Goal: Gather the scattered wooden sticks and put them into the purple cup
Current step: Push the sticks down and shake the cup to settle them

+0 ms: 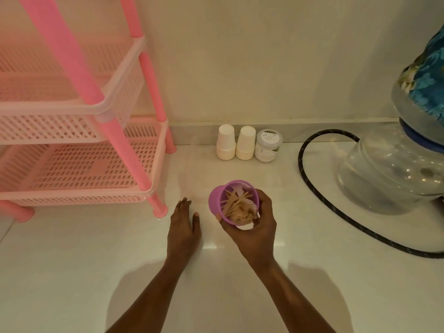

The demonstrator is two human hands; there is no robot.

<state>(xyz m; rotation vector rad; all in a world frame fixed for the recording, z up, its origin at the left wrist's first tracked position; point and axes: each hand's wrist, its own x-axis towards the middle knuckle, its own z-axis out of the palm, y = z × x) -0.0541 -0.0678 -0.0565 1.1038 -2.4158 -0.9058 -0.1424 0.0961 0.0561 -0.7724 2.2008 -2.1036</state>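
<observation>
while in right hand [255, 235], purple cup [215, 201]

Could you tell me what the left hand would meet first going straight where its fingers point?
Likely nothing before the back wall: from the left hand the line crosses bare counter between the rack leg and white cups.

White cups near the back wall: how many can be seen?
2. The left white cup and the right white cup stand upside down, side by side, just left of the round jar. Each looks like a nested stack, so more may be hidden.
</observation>
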